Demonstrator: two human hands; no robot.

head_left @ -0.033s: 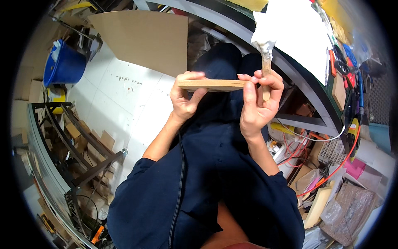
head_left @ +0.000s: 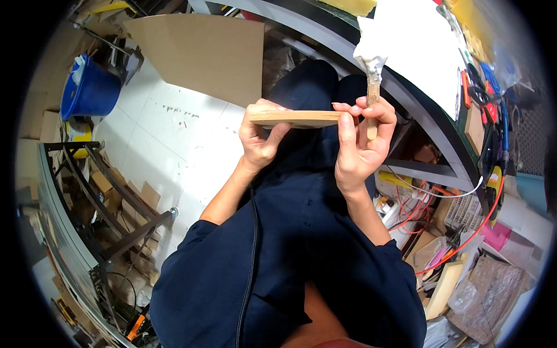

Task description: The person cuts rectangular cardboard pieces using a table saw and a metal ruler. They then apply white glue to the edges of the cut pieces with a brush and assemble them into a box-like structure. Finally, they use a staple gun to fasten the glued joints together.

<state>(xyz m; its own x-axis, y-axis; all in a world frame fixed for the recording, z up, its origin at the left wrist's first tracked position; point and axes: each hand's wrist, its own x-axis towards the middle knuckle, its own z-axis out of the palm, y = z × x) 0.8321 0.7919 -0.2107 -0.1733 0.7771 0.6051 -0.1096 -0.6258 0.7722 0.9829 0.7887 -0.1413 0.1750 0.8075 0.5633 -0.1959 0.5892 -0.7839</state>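
A thin, flat wooden board (head_left: 295, 118) is held edge-on above my lap; its edge shows layers that part slightly at the right end. My left hand (head_left: 259, 136) is closed on the board's left end, thumb below and fingers on the far side. At the other end, my right hand (head_left: 364, 142) pinches the board between thumb and fingertips. The same hand also grips a brush (head_left: 372, 95) between its fingers. The brush has a worn wooden handle pointing toward me, and its head, pointing away, is caked in white paste.
A workbench with a white sheet (head_left: 423, 49) curves along the right, with scissors (head_left: 478, 90) and other tools on its edge. Cardboard (head_left: 203, 55) leans ahead at left. A blue bucket (head_left: 90, 90) and a dark metal frame (head_left: 125, 203) stand left. Red cables (head_left: 415, 211) lie lower right.
My right thumb and the board's right end have shifted very slightly to the left. Both hands keep their hold.
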